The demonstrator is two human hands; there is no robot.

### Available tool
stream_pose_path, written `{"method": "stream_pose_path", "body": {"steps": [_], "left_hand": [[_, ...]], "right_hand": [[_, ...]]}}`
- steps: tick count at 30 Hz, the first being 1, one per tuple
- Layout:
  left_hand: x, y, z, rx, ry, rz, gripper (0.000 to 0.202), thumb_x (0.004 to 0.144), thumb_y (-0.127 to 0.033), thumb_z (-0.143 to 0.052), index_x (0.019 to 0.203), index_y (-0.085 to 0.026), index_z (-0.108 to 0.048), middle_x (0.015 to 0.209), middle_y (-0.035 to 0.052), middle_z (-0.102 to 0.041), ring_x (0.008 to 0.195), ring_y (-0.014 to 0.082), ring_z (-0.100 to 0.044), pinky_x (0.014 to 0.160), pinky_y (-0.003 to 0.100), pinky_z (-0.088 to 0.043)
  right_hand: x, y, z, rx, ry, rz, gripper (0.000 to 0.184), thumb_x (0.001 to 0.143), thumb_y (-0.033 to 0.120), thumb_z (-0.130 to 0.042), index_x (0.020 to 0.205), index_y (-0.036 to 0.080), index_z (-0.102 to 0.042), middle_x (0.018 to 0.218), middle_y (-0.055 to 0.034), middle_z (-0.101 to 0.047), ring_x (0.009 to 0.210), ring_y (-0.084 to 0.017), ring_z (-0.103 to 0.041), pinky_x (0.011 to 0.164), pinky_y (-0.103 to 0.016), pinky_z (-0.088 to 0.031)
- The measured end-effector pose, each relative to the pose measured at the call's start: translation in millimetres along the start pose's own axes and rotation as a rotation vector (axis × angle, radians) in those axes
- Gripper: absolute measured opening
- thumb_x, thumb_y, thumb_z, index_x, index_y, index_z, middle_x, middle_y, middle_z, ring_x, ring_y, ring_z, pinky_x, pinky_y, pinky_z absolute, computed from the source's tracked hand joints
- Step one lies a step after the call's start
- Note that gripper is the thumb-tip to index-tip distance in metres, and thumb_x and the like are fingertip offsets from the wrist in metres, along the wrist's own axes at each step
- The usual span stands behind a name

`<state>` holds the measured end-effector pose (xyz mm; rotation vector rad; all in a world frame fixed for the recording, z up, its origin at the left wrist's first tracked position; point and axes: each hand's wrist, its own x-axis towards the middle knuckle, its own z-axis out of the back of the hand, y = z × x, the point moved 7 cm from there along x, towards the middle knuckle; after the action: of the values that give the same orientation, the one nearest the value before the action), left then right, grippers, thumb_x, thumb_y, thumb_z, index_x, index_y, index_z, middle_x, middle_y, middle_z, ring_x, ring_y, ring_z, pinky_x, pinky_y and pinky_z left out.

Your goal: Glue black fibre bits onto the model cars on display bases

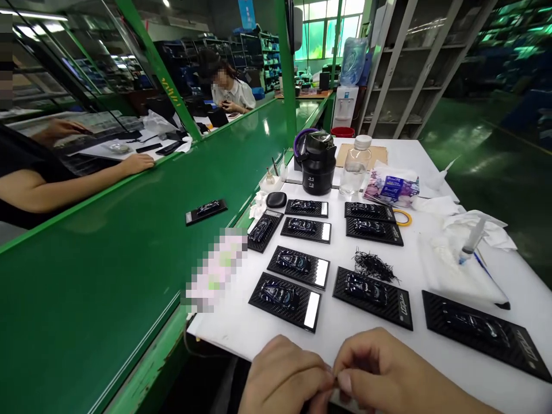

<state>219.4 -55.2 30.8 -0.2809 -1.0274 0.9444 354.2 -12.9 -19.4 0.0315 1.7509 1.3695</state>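
Note:
At the table's near edge, my left hand (287, 376) and my right hand (382, 374) meet, fingertips pinched together. Whatever lies between them is too small and covered to make out. Just beyond them, a dark blue model car on a black carbon-patterned base (284, 302) has a white label at one end. Another model car on its base (373, 296) sits further right, and a third base with a car (485, 333) lies near my right forearm. Behind the middle one is a loose pile of thin black pieces (375, 266). Several more such cars stand in rows on the white table (228, 333).
A syringe (472, 241) rests on white tissue at the right. Further back are a black jug (318, 164), a clear bottle (357, 167), a tissue pack (392, 185) and yellow tape (402, 217). One car (207, 211) is on the green conveyor (129, 276). Two people sit across it.

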Motion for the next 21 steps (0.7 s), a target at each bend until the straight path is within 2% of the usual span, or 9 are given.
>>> {"method": "stream_pose_path", "body": {"steps": [2, 5, 7, 9, 13, 17, 21], "left_hand": [[-2, 16, 15.1, 0.099, -0.046, 0.023, 0.034, 0.08, -0.001, -0.063, 0.103, -0.024, -0.062, 0.085, 0.0046, -0.073, 0.072, 0.0176, -0.065, 0.062, 0.033, -0.056], [-1, 42, 35.4, 0.256, -0.115, 0.065, 0.031, 0.084, 0.0, -0.06, 0.103, -0.024, -0.065, 0.094, 0.0055, -0.072, 0.088, 0.0191, -0.063, 0.074, 0.036, -0.056], [2, 54, 40.4, 0.319, -0.12, 0.074, 0.029, 0.086, -0.001, -0.06, 0.102, -0.024, -0.066, 0.1, 0.0057, -0.07, 0.096, 0.0198, -0.059, 0.079, 0.036, -0.054], [8, 59, 38.0, 0.356, -0.098, 0.062, 0.026, 0.086, -0.003, -0.061, 0.101, -0.024, -0.066, 0.106, 0.0061, -0.067, 0.102, 0.0208, -0.056, 0.084, 0.038, -0.052], [17, 59, 26.1, 0.42, -0.046, 0.026, 0.022, 0.086, -0.004, -0.063, 0.098, -0.023, -0.065, 0.114, 0.0065, -0.063, 0.109, 0.0218, -0.053, 0.091, 0.04, -0.048], [20, 56, 21.4, 0.465, -0.02, -0.004, 0.023, 0.084, -0.001, -0.063, 0.097, -0.02, -0.066, 0.117, 0.0076, -0.061, 0.108, 0.0207, -0.054, 0.093, 0.039, -0.046], [19, 56, 21.1, 0.502, -0.002, 0.009, 0.022, 0.085, -0.003, -0.062, 0.096, -0.021, -0.065, 0.118, 0.0074, -0.059, 0.105, 0.0198, -0.054, 0.091, 0.038, -0.044]], "right_hand": [[7, 14, 3, -0.289, -0.135, 0.165, 0.034, 0.078, 0.033, -0.056, 0.104, 0.015, -0.068, 0.092, -0.009, -0.066, 0.079, -0.018, -0.06, 0.075, -0.031, -0.051], [14, 39, -4, -0.729, -0.357, 0.522, 0.049, 0.081, 0.021, -0.056, 0.129, 0.017, -0.061, 0.124, -0.0149, -0.059, 0.107, -0.026, -0.061, 0.092, -0.04, -0.053], [22, 45, -10, -0.894, -0.431, 0.628, 0.052, 0.084, 0.02, -0.052, 0.136, 0.015, -0.056, 0.131, -0.0172, -0.054, 0.113, -0.03, -0.057, 0.092, -0.044, -0.054], [30, 45, -12, -0.946, -0.458, 0.618, 0.05, 0.085, 0.02, -0.051, 0.134, 0.016, -0.055, 0.126, -0.0165, -0.054, 0.108, -0.03, -0.058, 0.089, -0.046, -0.056], [35, 41, -4, -0.817, -0.446, 0.551, 0.051, 0.085, 0.022, -0.052, 0.136, 0.019, -0.05, 0.125, -0.0122, -0.05, 0.109, -0.024, -0.054, 0.094, -0.043, -0.054], [34, 38, 0, -0.777, -0.39, 0.532, 0.051, 0.086, 0.022, -0.051, 0.137, 0.021, -0.048, 0.127, -0.012, -0.047, 0.114, -0.024, -0.051, 0.097, -0.042, -0.052], [37, 35, -2, -0.81, -0.355, 0.581, 0.058, 0.088, 0.021, -0.049, 0.146, 0.025, -0.041, 0.13, -0.0136, -0.046, 0.117, -0.025, -0.05, 0.097, -0.041, -0.052]]}}
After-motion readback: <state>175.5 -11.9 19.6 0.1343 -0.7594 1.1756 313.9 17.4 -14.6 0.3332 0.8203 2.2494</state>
